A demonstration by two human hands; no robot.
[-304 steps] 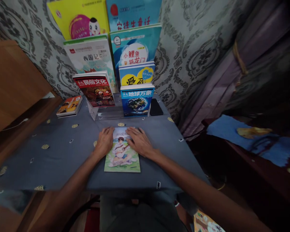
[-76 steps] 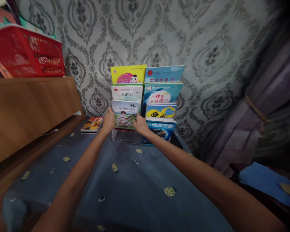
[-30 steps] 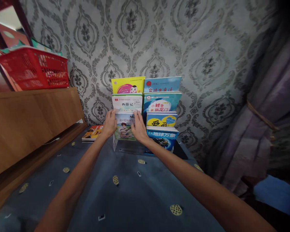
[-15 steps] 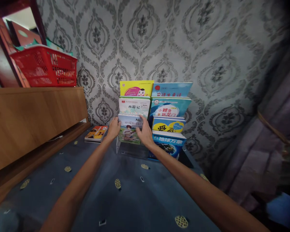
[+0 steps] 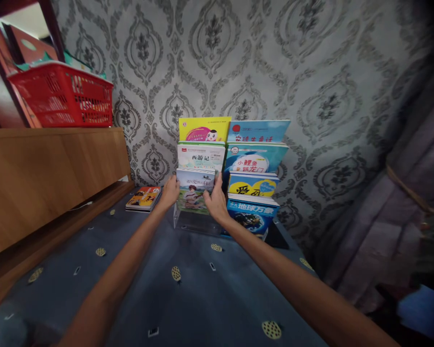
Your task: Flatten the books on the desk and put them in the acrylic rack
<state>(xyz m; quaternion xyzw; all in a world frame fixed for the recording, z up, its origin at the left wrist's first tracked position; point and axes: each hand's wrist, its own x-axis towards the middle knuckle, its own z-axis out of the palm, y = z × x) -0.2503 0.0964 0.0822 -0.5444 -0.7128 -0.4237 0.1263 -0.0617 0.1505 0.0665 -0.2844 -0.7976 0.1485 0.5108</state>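
Nearly done, judging by the pic: green-cover book (image 5: 195,191) stands upright in the front-left slot of the clear rack (image 5: 197,224), w/ left hand (image 5: 169,191) and right hand (image 5: 216,200) on its two side edges, fingers closed on it. Left to do: let go (small stack (image 5: 143,198) lies left of the rack on the table (image 5: 188,299)).

Bottom of green-cover book (image 5: 194,190) hidden behind clear stand's (image 5: 197,222) front lip & both hands. Left hand (image 5: 169,192) fingers tucked behind book edge, not visible. Right hand (image 5: 216,202) covers book's right side. Rear books (image 5: 204,129) show top strips only. Red basket (image 5: 63,95) contents unreadable. Small cover print too small to read.
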